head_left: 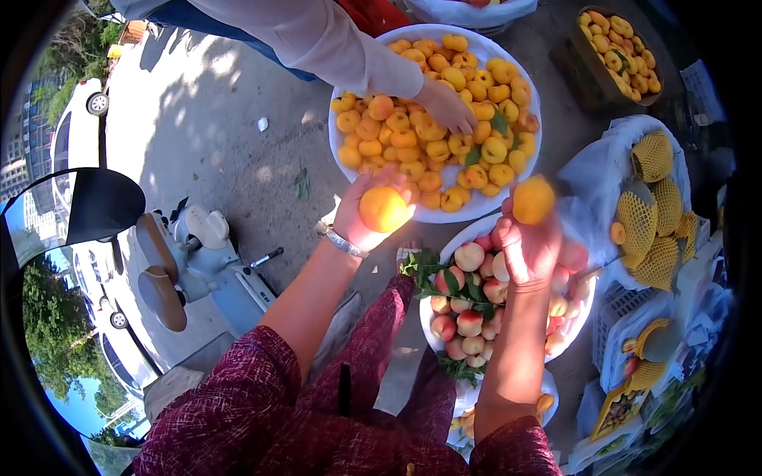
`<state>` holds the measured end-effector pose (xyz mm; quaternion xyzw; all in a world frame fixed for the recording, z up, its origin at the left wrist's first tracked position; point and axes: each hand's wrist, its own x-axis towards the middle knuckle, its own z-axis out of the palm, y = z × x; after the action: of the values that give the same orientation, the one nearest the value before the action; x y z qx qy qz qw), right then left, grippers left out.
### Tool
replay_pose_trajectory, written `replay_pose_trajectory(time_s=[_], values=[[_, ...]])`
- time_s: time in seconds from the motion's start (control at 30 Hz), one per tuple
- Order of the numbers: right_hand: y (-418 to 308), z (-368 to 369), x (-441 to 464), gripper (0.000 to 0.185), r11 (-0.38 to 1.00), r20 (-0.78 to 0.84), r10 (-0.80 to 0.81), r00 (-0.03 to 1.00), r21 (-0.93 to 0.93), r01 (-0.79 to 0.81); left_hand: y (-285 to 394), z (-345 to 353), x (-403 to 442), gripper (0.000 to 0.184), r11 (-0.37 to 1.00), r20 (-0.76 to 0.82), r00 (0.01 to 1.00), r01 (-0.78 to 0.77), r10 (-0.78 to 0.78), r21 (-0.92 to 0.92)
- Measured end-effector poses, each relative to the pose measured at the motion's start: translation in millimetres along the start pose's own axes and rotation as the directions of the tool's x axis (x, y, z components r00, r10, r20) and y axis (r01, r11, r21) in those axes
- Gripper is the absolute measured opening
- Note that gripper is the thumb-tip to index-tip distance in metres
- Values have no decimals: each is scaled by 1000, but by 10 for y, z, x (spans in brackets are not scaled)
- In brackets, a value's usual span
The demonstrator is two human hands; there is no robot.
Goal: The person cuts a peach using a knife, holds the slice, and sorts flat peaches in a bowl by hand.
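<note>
On the palm of my left hand (355, 225) rests a yellow peach (383, 209), with the fingers partly hidden behind it. My right hand (527, 247) grips another yellow peach (533, 200) at its fingertips, above the basin of pink peaches. Just beyond both hands stands a wide white basin (336, 143) heaped with flat yellow peaches (405, 139). Another person's hand (446, 105) reaches down onto that heap from the far side. Beneath my right forearm, pinkish-white peaches (470, 324) with green leaves fill a second round white basin (429, 321).
A box of yellow peaches (619, 51) is at the upper right. Netted fruit (639, 218) sits in a plastic-lined basket (681, 159) on the right. A parked scooter (206, 254) stands on the left, with white cars (79, 127) beyond it.
</note>
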<state>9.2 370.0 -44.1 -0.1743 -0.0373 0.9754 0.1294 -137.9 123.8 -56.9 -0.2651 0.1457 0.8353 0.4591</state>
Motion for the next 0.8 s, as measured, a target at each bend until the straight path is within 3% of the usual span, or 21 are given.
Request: replay_pose_trajectory(time_s=[0.03,0.07,0.1,0.13,0.17,0.27,0.37,0.57,0.7,0.8], values=[[-8,-214,41,52,1000,-36,6,999,1,-6,-44,-123,93,36,1000,-31,999,12,-13,-12],[-4,-398,68,44,1000,-128,12,992,-9,-13,-79,-290,175,29,1000,-96,995,3,0,30],[9,-590,104,41,975,-279,-30,960,-220,-33,-146,-439,224,28,999,-205,979,-6,14,40],[66,-668,114,43,777,-418,-153,895,-611,-153,-223,-534,251,28,999,-311,950,-15,30,50],[121,-739,133,44,427,-472,-322,821,-846,-319,-280,-619,296,28,998,-410,911,-25,50,65],[239,-906,-12,46,196,-252,-391,885,-963,-187,-482,-367,260,35,990,-392,919,20,38,143],[296,-652,-41,48,725,-471,-166,867,-654,-217,-553,-245,227,43,972,-327,945,101,-27,212],[514,-386,124,48,680,-397,-192,897,-713,-170,-596,-111,246,46,903,-182,975,189,-126,386],[660,-337,186,44,695,-319,-209,925,-714,-89,-654,18,223,46,911,-82,970,243,-229,332],[766,-298,174,46,668,-273,-232,934,-743,-51,-690,-9,245,41,885,-11,979,188,-203,426]])
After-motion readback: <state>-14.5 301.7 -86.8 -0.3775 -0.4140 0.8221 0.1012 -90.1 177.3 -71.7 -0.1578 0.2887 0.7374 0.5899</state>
